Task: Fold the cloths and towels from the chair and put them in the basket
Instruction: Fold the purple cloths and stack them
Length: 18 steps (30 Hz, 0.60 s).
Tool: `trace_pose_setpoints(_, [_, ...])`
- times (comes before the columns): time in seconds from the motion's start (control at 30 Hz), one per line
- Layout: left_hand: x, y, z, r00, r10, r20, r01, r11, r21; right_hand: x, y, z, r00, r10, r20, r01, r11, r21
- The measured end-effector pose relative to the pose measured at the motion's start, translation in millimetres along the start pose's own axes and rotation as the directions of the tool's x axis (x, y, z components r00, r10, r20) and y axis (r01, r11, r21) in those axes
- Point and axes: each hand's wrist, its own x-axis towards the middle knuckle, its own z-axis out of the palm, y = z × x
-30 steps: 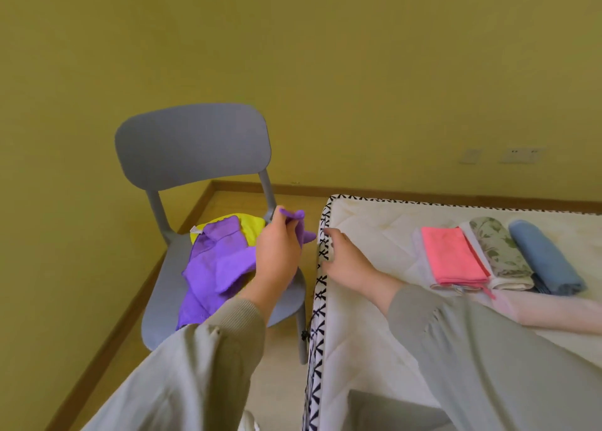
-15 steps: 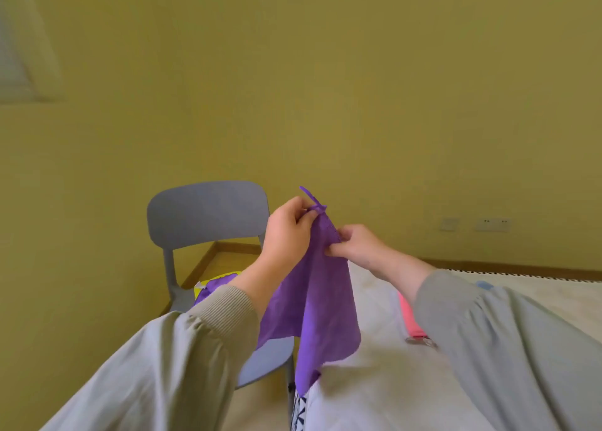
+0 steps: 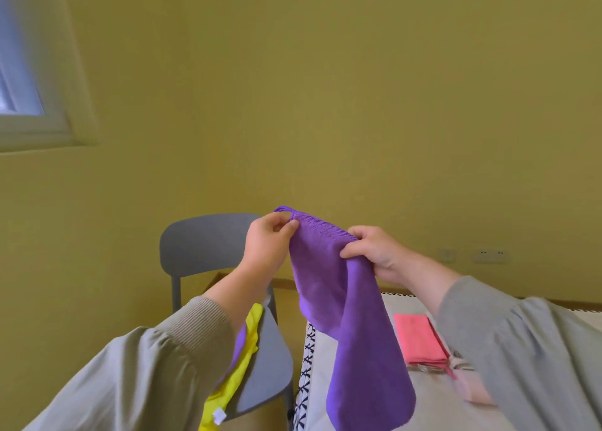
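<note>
Wall: a plain yellow-green painted wall [image 3: 325,88] is filling the far side of the scene, with a white-framed window [image 3: 19,72] sitting at the far left.
Bed: a white mattress-like bed [image 3: 436,408] with black cross-stitch edging along its left side is lying at the near right.
Chair: a grey plastic chair with a curved backrest [image 3: 202,245] is standing just left of the bed, its seat facing the person.
Sleeves: two grey-beige knit sleeves [image 3: 130,381] are reaching in from the near edge, one on each side.
Held cloth: a purple microfibre cloth [image 3: 355,333] is hanging in the air above the bed's left edge, right of the chair, stretched between both hands along its top edge and drooping in long folds.
Chair cloths: a yellow-green cloth with a small white label [image 3: 234,385] is lying on the seat and spilling over its near edge; a strip of another purple cloth [image 3: 239,342] is showing beside the left sleeve.
Folded cloth: a pink folded cloth [image 3: 420,339] is lying flat on the bed, right of the hanging one.
Left hand: the left hand [image 3: 265,246] is pinching the top left corner, its fingers [image 3: 286,227] curling around the hem.
Right hand: the right hand [image 3: 378,251] is gripping the top edge further right, its fingers [image 3: 361,233] clenching the bunched fabric.
Sockets: white wall sockets [image 3: 488,256] are sitting low at the far right.
</note>
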Motion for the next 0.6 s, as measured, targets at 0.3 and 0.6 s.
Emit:
trace_pose_setpoints(0.3, [-12.2,21.8,4.6,0.998,0.043,0.044,-0.049,0.988,0.144,-23.6,-14.4,-9.8,0.980,0.051,0.193,-0.055,0.998,0.018])
trace_pose_setpoints(0.6, [-24.7,27.7,11.8,0.974,0.091,0.206,-0.139,0.963,0.230,-25.6,-15.8,-6.3,0.996,-0.017,0.088,0.029,0.991,-0.129])
